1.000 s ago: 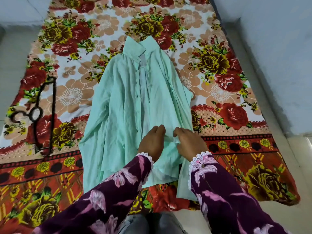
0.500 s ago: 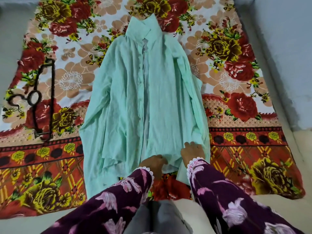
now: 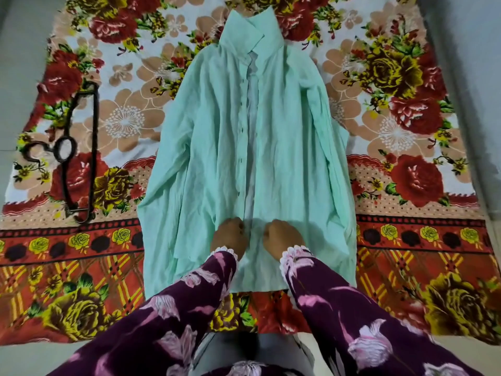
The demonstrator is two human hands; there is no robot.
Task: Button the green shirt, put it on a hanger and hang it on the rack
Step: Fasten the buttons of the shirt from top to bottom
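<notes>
Shirt [image 3: 284, 164] front under curled hands [image 3: 256, 237]

Even, soft indoor light; no glare, slight softness throughout.

From my head camera the light falls flat and diffuse, its source not identifiable. Shadows are faint: a thin one under my left hand [image 3: 229, 236] and right hand [image 3: 282, 237], shallow ones in the folds of the green shirt [image 3: 284, 147]. Wide-angle bending curves the floral sheet [image 3: 406, 147] at both sides. My sleeves [image 3: 352, 321] at the bottom edge are smeared and out of focus. Colours read saturated.
</notes>
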